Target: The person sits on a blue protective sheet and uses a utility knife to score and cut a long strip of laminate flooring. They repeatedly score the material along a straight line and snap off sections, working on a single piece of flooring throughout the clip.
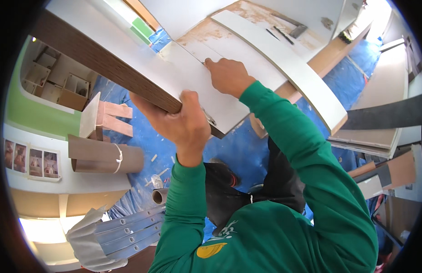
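Note:
A long white panel with a dark wood-grain edge [111, 61] crosses the upper left, tilted up over the white board [229, 109]. My left hand [181, 120] grips the end of that edge, thumb on one side and fingers on the other. My right hand [229, 77] is closed, with its index fingertip and thumb at a thin line on the white board. Whatever sits at that fingertip is too small to make out. A small metal fitting [208, 118] shows near the board's end, beside my left thumb.
A loose white strip [284, 68] lies across the worktop. Beyond it are a metal square [298, 30] and dark pen-like sticks [283, 35]. Blue sheeting [229, 154] covers the floor. A brown roll [106, 157], a wooden stool [98, 116], a ladder [129, 232] and stacked panels [381, 91] stand around.

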A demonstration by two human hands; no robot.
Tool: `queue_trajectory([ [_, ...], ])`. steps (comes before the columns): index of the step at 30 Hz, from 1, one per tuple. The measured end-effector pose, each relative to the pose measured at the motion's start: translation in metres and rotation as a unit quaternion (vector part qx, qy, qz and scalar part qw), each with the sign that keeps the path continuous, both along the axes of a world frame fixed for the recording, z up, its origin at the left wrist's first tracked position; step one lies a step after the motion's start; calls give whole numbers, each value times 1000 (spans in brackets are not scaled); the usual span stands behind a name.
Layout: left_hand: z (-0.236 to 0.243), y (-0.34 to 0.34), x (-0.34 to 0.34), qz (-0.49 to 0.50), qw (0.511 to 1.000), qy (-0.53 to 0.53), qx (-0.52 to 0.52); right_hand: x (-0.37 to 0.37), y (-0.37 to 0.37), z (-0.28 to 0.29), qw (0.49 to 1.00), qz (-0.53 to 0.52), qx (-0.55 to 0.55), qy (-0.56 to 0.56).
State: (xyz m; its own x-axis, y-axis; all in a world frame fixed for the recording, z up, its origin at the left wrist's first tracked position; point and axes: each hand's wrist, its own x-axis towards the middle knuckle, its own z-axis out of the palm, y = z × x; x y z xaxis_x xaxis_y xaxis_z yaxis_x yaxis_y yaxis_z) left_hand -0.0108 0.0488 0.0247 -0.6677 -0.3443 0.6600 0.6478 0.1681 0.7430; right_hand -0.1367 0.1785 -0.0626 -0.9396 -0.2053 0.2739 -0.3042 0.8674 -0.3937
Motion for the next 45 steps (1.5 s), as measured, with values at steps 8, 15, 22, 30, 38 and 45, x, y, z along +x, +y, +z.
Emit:
queue_trajectory([
  [8, -6, -9, 9, 23, 1000, -1, 3, 203, 63, 57, 999, -32, -16, -36],
  [15, 0, 14, 1, -28, 999, 24, 15, -2, 4, -5, 999, -21, -4, 48],
  [22, -4, -11, 7, 15, 1000, 5, -24, 114, 23, 18, 1000, -14, 2, 8],
  [30, -4, -9, 5, 11, 1000, 12, 4, 123, 27, 18, 1000, -13, 9, -17],
  [38, -2, -4, -7, 10, 998, 57, -37, 57, 13, 3, 999, -18, -14, 28],
  [45, -8, -18, 7, 40, 998, -1, -40, 211, 65, 60, 999, -27, -2, -17],
])
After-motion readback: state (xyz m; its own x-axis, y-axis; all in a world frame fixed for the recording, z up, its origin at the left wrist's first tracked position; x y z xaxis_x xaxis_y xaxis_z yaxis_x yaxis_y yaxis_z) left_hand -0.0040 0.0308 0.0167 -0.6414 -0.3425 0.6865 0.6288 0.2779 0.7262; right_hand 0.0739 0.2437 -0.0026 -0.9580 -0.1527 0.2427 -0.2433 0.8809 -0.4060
